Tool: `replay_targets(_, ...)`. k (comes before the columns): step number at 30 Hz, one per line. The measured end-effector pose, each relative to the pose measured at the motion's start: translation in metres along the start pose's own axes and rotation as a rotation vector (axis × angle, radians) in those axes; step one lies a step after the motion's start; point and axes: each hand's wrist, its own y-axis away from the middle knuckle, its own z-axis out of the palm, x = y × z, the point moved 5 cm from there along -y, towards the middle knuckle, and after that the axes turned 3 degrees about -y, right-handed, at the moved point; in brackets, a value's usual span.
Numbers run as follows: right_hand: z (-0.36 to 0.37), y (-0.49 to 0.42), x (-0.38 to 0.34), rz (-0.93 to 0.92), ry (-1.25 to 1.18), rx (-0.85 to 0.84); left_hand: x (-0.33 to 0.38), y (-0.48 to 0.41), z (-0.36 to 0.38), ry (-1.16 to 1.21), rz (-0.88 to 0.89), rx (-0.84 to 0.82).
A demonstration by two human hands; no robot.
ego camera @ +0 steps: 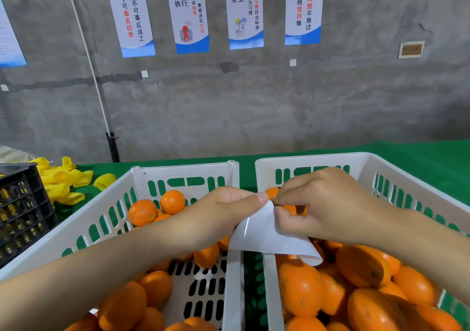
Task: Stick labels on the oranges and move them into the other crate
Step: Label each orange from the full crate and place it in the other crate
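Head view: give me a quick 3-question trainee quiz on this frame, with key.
1. True or false: the left hand and the right hand both pinch the label sheet.
2. Which white crate shows bare floor between its oranges? A. left crate B. right crate C. neither
3. Fill in: the yellow foam nets lie on a ___ table cover.
Key: 1 true; 2 A; 3 green.
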Motion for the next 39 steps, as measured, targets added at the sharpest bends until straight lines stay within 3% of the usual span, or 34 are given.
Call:
replay_targets(4, 0.001, 0.000, -0.001, 0.025, 0.069, 0.025, 0.005, 0.003, 0.003, -0.047, 0.053, -0.057)
replay_targets(18, 0.003, -0.002, -0.001, -0.067, 0.003, -0.046, 0.000, 0.001, 0.001, -0.013, 0.063, -0.001)
replay_targets(26, 0.003, -0.002, 0.003, -0.052, -0.205, -0.060, -0.001, 0.001, -0.002, -0.105, 0.045, 0.022)
replay_targets(29, 0.001, -0.003, 0.009, 0.051, -0.292, 0.042, 0.001, 0.001, -0.001, -0.058, 0.058, 0.048)
replay_targets(34, -0.019, 0.000, 0.033, 0.282, -0.454, 0.491, 0.004, 0.006, 0.005, -0.162, 0.076, 0.013)
replay_targets(36, -0.019, -0.001, 0.030, 0.264, -0.515, 0.496, 0.006, 0.009, 0.011, -0.227, 0.106, -0.059)
replay_targets(39, -0.004, -0.005, 0.015, 0.167, -0.412, 0.354, 0.007, 0.011, 0.021, -0.279, 0.158, -0.140)
